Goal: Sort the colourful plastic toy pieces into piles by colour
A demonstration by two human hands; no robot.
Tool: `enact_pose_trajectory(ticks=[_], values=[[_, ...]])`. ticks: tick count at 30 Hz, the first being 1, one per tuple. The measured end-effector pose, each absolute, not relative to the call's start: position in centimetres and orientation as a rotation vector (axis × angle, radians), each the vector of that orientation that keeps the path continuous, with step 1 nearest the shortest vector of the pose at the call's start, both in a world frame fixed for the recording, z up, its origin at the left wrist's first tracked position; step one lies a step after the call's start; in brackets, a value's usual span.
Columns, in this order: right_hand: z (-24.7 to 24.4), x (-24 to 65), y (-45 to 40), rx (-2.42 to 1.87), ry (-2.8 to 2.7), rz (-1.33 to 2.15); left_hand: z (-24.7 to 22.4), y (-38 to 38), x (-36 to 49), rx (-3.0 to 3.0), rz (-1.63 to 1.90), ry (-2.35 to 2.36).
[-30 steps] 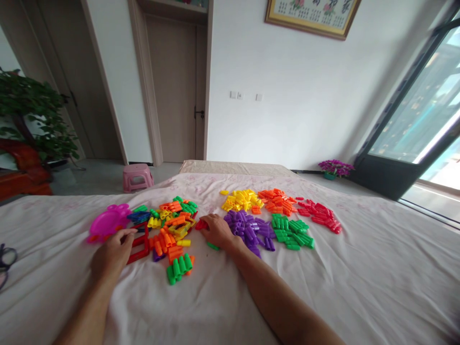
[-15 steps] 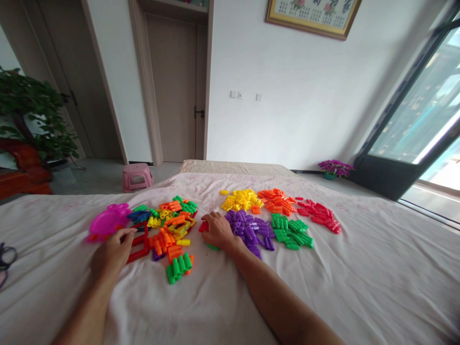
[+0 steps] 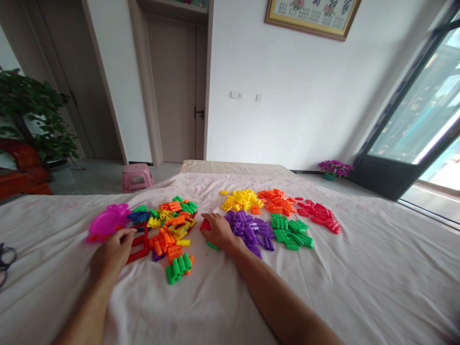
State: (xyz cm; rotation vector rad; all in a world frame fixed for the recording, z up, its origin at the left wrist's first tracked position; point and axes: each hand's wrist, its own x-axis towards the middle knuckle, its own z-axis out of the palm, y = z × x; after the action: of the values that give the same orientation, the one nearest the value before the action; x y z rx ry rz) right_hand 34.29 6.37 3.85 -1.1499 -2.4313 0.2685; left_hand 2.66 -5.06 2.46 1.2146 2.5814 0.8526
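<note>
My left hand is closed, with thumb and forefinger together beside a red plastic frame and a pink paw-shaped plate. What its fingertips pinch, if anything, is hidden. My right hand is low over the cloth with fingers bent round a red plastic piece, mostly covered. Under that palm, a green piece shows in part. Between the hands lies a mixed heap of orange, yellow and green plastic tube blocks. Purple tube blocks lie just right of my right hand.
Farther right are piles of yellow, orange, green and red blocks. A pale cloth covers the surface. Glasses lie at the left edge. A pink stool stands beyond.
The fingers of my right hand have shifted very slightly around the red piece. My left hand stays in place.
</note>
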Motion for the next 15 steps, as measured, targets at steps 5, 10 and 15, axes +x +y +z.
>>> enact_pose_trajectory(ticks=[5,10,15], values=[[3.5,34.3,6.7,-1.090,-2.338,0.308,2.5,-5.0,2.9,1.210,0.849,2.579],[4.2,34.2,7.1,-1.001,-2.176,0.347,2.5,-4.9,2.8,1.210,0.843,2.587],[5.8,34.7,8.0,-0.987,-2.016,0.361,2.5,-5.0,2.8,1.213,0.814,2.597]])
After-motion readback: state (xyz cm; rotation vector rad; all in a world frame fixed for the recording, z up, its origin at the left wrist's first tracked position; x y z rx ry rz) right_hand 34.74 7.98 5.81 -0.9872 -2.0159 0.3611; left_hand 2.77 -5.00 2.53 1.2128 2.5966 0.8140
